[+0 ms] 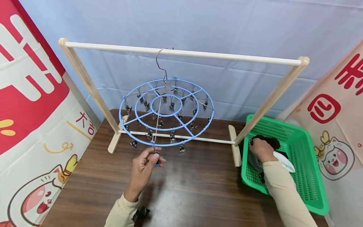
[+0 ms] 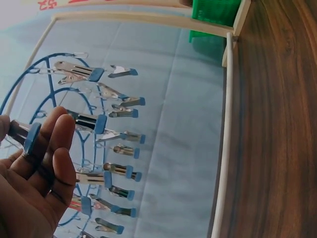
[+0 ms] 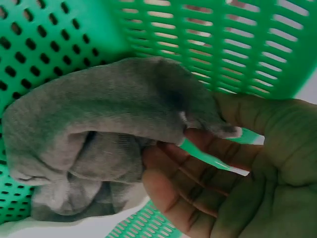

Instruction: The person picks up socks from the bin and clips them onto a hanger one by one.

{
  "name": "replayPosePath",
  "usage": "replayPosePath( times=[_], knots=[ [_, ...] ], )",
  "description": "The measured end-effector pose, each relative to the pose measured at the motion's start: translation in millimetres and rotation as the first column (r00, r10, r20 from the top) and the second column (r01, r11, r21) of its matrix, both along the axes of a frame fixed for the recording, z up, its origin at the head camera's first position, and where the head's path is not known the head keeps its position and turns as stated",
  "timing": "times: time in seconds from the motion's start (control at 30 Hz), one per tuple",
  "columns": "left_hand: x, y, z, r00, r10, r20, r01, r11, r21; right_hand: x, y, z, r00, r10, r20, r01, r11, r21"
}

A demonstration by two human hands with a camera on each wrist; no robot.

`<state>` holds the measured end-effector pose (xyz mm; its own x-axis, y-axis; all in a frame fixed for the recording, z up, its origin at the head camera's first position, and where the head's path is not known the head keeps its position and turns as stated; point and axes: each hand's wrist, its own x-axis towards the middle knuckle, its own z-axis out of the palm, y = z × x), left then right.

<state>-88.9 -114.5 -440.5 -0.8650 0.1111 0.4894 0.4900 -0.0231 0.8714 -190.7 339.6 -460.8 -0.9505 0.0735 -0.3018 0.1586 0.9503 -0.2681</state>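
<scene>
A round blue drying hanger point(image 1: 167, 145) with several metal clips hangs by its hook from a wooden rack. At its near edge my left hand point(image 1: 143, 167) pinches one metal clip point(image 2: 30, 136) with a blue tip, between thumb and fingers. The right hand point(image 1: 261, 149) reaches down into a green basket point(image 1: 313, 164). In the right wrist view, that hand's thumb and fingers hold the end of a grey sock point(image 3: 109, 109). White cloth point(image 1: 285, 161) and dark cloth point(image 1: 273, 142) lie around it, partly covered by the hand and sleeve.
The white-barred wooden rack point(image 1: 227, 56) stands on the brown table point(image 1: 198, 189), its right foot point(image 1: 234, 146) close to the basket. A small black object point(image 1: 141, 213) lies near the left sleeve. Printed cloths hang on both sides.
</scene>
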Motion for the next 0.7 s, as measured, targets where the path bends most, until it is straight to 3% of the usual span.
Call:
replayPosePath(
  times=[0.13,0.3,0.47,0.7],
  knots=[
    [-0.2,1.3,-2.7,1.000,-0.002,-0.011,0.002,1.000,-0.005,5.8,0.6,-2.9,0.999,-0.010,-0.048,0.010,1.000,-0.001],
    [-0.7,1.9,-1.4,1.000,0.002,-0.008,-0.002,1.000,-0.004,16.3,0.2,2.9,0.976,-0.089,-0.199,0.078,0.995,-0.063],
    [1.3,2.7,6.9,1.000,0.014,-0.017,-0.015,1.000,-0.003,22.8,-1.9,14.8,0.902,-0.170,-0.398,0.104,0.978,-0.181],
    [8.1,6.0,25.3,1.000,0.025,-0.017,-0.025,0.999,-0.024,27.7,-7.1,24.3,0.775,-0.319,-0.545,0.182,0.939,-0.291]
  ],
)
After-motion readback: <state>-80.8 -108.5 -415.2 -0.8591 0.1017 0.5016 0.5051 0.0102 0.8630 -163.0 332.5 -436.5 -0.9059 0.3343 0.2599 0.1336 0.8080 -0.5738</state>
